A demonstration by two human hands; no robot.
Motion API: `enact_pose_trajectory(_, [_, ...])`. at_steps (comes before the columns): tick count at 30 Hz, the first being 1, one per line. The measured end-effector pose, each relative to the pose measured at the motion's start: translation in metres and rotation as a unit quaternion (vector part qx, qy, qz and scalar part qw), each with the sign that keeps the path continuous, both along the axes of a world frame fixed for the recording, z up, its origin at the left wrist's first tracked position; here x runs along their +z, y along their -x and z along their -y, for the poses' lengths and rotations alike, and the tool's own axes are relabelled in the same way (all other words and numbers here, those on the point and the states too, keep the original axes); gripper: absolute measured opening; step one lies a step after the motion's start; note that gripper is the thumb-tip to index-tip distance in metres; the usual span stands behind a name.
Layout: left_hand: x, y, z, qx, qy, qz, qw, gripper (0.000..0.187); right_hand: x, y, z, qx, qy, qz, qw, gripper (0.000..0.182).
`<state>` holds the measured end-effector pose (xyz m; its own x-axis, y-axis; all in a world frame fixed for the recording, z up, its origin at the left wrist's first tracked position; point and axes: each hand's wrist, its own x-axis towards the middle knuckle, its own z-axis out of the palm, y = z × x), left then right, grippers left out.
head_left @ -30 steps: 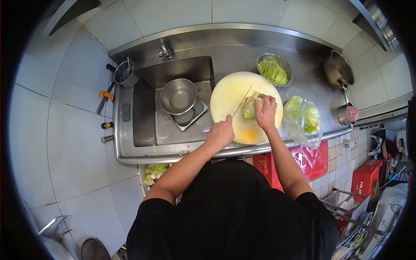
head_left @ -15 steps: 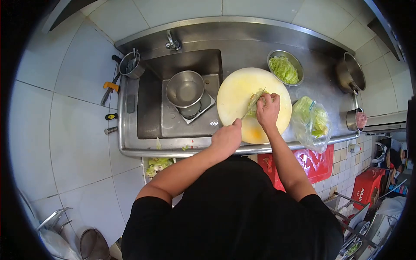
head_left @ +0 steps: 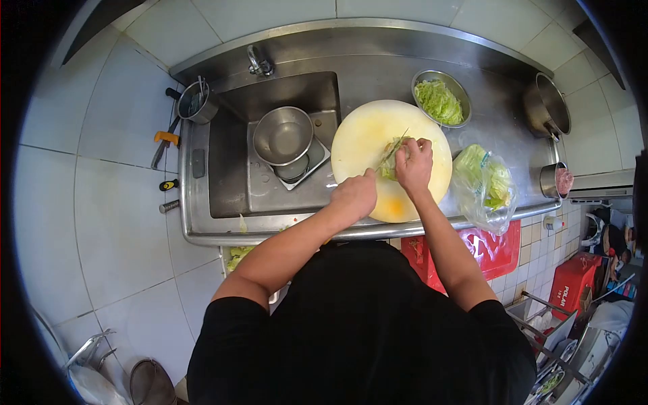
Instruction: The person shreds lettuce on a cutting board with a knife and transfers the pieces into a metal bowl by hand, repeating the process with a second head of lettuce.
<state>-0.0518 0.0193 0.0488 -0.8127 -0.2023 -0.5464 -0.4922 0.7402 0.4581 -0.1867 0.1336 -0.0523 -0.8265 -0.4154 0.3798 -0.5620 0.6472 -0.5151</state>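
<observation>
At the round cream board [head_left: 356, 138], the left hand [head_left: 356, 194] grips, apparently, a thin metal knife [head_left: 395, 147], the right hand [head_left: 414, 165] pale-green lettuce [head_left: 387, 170].

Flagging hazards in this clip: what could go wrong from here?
1. The left hand holds the knife with its blade close to the right hand, which is on the lettuce; a slip might cut that hand.
2. The plastic bag seems to overhang the counter's front rim, so a bump could perhaps tip it off.
</observation>
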Motion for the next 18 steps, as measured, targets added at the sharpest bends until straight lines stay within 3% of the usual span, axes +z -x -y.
enact_pose_trajectory(5, [-0.027,0.019,0.001,0.0,0.008,-0.039,0.999,0.029,-0.001,0.003,0.003,-0.028,0.001,0.017,0.999,0.022])
enact_pose_trajectory(10, [-0.008,0.008,0.001,0.004,0.007,-0.004,1.0,0.029,0.0,0.004,0.003,-0.017,-0.01,0.037,0.999,0.023])
enact_pose_trajectory(13, [-0.044,0.033,-0.001,-0.005,0.004,-0.021,1.0,0.028,0.005,0.001,0.002,-0.014,-0.018,0.02,1.0,0.023])
enact_pose_trajectory(18, [-0.042,0.004,0.0,0.0,-0.004,0.01,1.0,0.029,-0.002,0.005,0.0,-0.019,0.025,0.036,0.999,0.023])
